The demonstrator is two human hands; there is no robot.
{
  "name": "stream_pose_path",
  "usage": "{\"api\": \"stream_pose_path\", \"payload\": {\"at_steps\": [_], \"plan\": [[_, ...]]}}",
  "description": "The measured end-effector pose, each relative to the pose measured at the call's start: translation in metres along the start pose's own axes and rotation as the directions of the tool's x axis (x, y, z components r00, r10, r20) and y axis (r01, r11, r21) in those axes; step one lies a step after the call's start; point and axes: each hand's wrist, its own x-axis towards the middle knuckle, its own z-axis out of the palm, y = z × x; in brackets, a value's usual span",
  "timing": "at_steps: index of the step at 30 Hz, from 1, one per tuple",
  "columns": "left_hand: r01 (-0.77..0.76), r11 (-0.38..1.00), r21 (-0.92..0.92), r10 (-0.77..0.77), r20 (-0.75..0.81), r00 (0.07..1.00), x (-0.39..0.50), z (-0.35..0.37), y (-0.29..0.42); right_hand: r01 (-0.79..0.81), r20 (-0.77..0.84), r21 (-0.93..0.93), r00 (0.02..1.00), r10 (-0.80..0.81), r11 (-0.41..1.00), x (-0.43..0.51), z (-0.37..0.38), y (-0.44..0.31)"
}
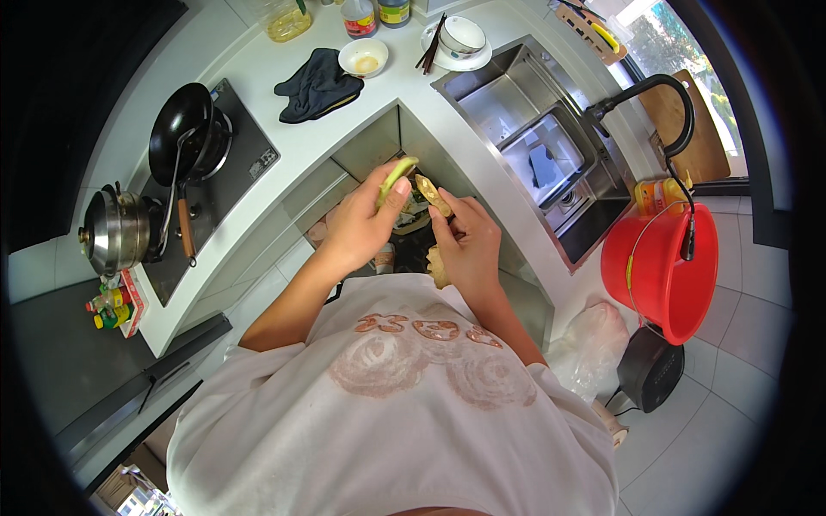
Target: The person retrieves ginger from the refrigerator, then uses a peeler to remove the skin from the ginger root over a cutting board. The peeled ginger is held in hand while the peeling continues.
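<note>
My left hand [364, 222] grips a curved light-green handle [399, 174], perhaps a peeler's; its working end cannot be made out. Between the thumb and fingers of my right hand [474, 235] is a knob of ginger [433, 195], with pale, partly bared flesh. More ginger [437, 267] shows under the same hand, and whether it is one piece with the knob is hidden. The green handle and the ginger are close together but apart. Beneath both hands, a dark bin [419, 242] holds vegetable scraps [411, 213].
A white counter [303, 145] curves around me. On the left stand a wok [181, 132] and a lidded steel pot [116, 229]. Behind lie dark cloth mitts [316, 87] and a bowl [363, 58]. To the right are a steel sink [516, 97] and a red bucket [697, 277].
</note>
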Motion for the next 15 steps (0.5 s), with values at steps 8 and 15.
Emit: {"api": "stream_pose_path", "payload": {"at_steps": [8,15], "plan": [[-0.136,0.919,0.371,0.160,-0.035,0.986,-0.006,0.019,0.001,0.059,0.022,-0.064,0.998,-0.058,0.996,0.002,0.006,0.001],[-0.156,0.933,0.325,0.217,-0.162,0.963,0.001,0.026,-0.013,0.226,0.004,-0.197,0.973,-0.230,0.954,-0.001,0.013,0.001]]}}
